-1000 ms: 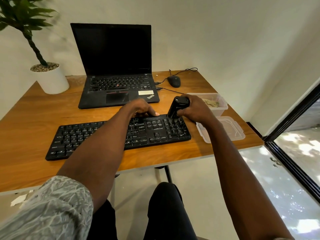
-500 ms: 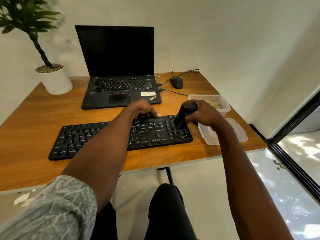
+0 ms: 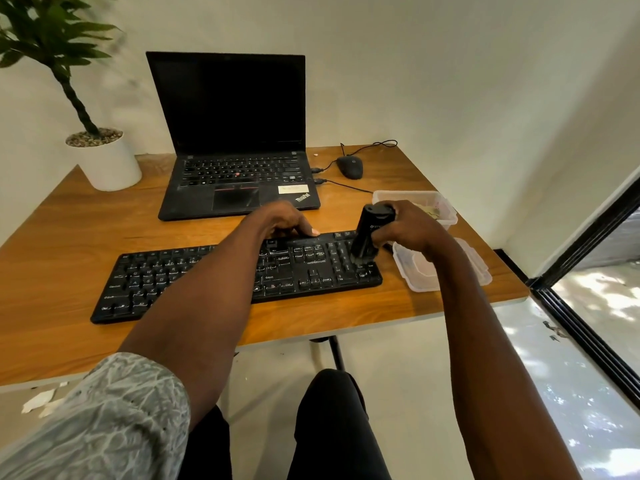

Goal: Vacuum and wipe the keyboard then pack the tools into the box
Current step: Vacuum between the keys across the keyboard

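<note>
Wood-grain desk (image 3: 69, 237) stands against a pale wall, with a dark-framed glass door at the right edge of the head view. On the desk lies a black keyboard (image 3: 194, 282), running slightly askew from lower left to upper right. The left hand (image 3: 284, 221) rests on the keyboard's far edge, fingers bent down over the top row of keys, pressing on it rather than gripping anything. The right hand (image 3: 412, 230) grips a small black handheld vacuum (image 3: 369, 233), fingers curled round its barrel; the vacuum stands nearly upright, tilted a little, with its lower end touching the keys at the keyboard's right end. Just beside that end lies a clear plastic lid (image 3: 446, 271), partly hidden by the right wrist. Behind the right hand sits the clear plastic box (image 3: 446, 209), with something pale inside that is too hidden to make out. Farther back stand an open black laptop (image 3: 235, 133) with a dark screen, a wired black mouse (image 3: 350, 167), and a white potted plant (image 3: 104, 161) at the left corner.
</note>
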Motion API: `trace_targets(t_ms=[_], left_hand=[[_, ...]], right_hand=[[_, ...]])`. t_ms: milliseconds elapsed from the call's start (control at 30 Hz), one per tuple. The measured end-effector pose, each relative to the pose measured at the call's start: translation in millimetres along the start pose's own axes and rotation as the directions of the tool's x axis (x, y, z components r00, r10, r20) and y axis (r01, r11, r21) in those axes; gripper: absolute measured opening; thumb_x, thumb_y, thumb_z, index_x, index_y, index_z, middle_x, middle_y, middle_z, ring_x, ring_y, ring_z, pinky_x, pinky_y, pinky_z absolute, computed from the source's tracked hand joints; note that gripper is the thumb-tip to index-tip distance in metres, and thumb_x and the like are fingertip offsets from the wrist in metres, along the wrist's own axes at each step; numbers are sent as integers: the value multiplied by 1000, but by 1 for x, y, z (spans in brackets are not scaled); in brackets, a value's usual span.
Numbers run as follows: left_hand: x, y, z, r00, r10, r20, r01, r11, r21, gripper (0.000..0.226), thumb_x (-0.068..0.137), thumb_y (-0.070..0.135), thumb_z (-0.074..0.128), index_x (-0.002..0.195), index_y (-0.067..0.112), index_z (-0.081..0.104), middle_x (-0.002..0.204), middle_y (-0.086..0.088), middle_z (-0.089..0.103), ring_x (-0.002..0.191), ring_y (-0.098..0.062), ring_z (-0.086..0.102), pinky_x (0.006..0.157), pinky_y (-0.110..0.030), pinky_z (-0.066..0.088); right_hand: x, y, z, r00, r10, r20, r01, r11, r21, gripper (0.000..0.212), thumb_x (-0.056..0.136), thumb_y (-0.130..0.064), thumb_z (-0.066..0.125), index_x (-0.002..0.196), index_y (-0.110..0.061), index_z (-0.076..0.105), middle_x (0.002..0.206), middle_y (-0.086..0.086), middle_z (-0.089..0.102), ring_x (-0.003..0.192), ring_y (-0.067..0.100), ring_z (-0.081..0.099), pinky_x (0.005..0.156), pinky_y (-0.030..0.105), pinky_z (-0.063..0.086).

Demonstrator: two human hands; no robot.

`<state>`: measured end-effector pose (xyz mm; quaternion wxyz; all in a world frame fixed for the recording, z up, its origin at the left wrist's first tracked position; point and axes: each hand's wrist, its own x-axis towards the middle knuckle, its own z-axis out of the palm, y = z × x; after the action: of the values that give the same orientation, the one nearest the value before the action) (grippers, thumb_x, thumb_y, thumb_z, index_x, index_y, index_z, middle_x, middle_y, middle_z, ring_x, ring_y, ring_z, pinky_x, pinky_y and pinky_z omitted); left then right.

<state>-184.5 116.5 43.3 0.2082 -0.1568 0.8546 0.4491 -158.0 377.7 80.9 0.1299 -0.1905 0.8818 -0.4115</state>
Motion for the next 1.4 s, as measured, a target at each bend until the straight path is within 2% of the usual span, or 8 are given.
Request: trace_targets(t_ms=[167,367,567,767,900,1067,1233,1400], left_hand=[[0,0,2,1000,16,-1,-16,1000,-1,25,79,15,77,99,3,69,103,-13,69,88,-25,63,75,-36,52],[2,0,1,1000,19,-1,-19,1000,-1,13,81,13,76,90,6,69,94,-11,68,82,-23,62,70,-33,51],[4,0,1,1000,26,-9,-26,1000,13,20,81,15,75,97,4,69,101,-12,67,88,-23,61,71,-33,50],[2,-1,0,1000,26,-6,-26,1000,5,18,80,16,77,92,6,68,99,-12,67,87,-24,61,70,-34,50],[2,-1,0,1000,23,0,-23,1000,2,18,80,16,77,92,6,68,99,-12,67,86,-23,61,69,-32,50],[1,0,0,1000,19,-11,-19,1000,5,21,79,16,78,94,5,69,102,-13,67,90,-26,62,71,-34,50],[0,1,2,1000,19,-16,-19,1000,14,13,82,16,75,88,7,67,96,-11,67,82,-22,61,69,-32,49],[-5,0,3,1000,15,-14,-15,1000,7,19,79,18,77,89,7,67,96,-12,66,87,-25,60,76,-37,48]], right_hand=[[10,0,15,965,-126,-231,114,991,-64,27,69,-12,75,94,-16,66,87,1,69,86,20,62,75,33,47],[-2,7,-4,999,28,-21,-28,999,16,31,71,-4,71,101,-9,64,90,12,70,88,31,68,78,43,56],[2,4,9,975,-84,-207,81,996,-24,30,69,-10,74,98,-14,65,87,3,69,85,23,65,80,45,52],[-14,3,-4,999,-11,36,9,999,45,31,73,2,69,103,-5,64,93,15,70,83,26,67,69,31,55],[-14,0,6,990,-84,-113,86,996,7,34,69,-6,74,101,-13,66,88,5,70,86,24,66,80,45,54],[-26,2,0,997,-37,71,35,999,33,36,68,-1,73,102,-9,66,94,9,70,94,26,64,87,46,51],[-23,0,9,991,-89,-101,90,996,8,33,69,-7,75,100,-14,66,89,3,70,88,20,65,83,45,52],[-27,2,1,999,-15,52,14,1000,13,38,68,-4,74,105,-11,66,96,6,70,95,23,64,86,42,52]])
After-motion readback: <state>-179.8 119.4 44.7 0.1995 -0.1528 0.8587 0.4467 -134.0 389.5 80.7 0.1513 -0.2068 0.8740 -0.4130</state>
